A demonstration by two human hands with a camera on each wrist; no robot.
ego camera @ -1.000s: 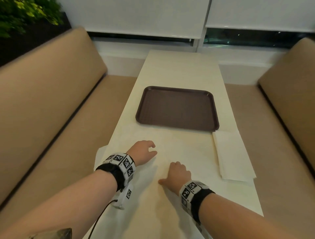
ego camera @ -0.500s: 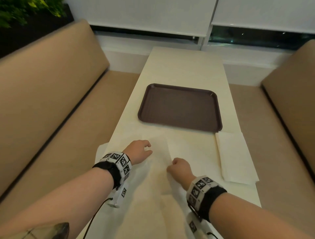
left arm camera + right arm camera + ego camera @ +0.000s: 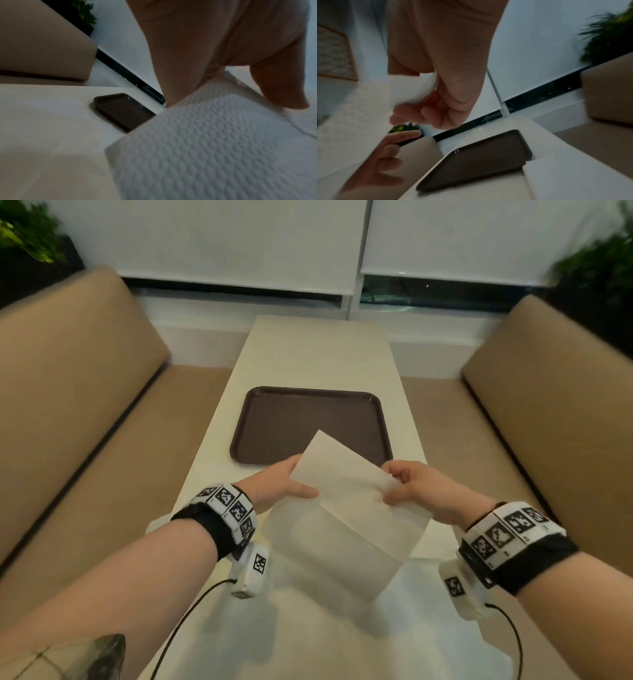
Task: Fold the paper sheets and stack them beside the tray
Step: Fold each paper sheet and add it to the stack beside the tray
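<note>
Holding a white embossed paper sheet (image 3: 346,508) raised above the near end of the cream table (image 3: 318,354), the left hand (image 3: 277,486) pinches its left edge with the thumb laid on top and the fingers beneath. The right hand (image 3: 419,491) pinches the right edge between thumb and curled fingers. Beyond the sheet lies the brown tray (image 3: 274,422), with folded paper (image 3: 573,180) just beside its near right corner.

Paper sheet (image 3: 214,148) white, soft, matt, embossed with a quilted dimple pattern; tray (image 3: 291,422) dark brown plastic, finely ribbed, faint sheen; table (image 3: 318,350) smooth cream laminate, low gloss; bench cushions (image 3: 68,378) tan, matt, smooth upholstery.
</note>
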